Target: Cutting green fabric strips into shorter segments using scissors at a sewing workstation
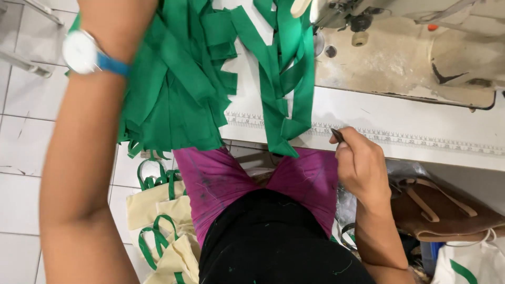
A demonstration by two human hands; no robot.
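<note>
We see the right hand (360, 165) closed around a small dark metal tool (337, 135), its tip at the near edge of the smooth white table (421, 123). Soft green fabric strips (179, 84) drape over that edge, left of it. The left hand is out of view; only its forearm and a white, blue-strapped wristwatch (84, 52) show. Cream cloth bags with green handles (163, 221) lie on the tiled floor
</note>
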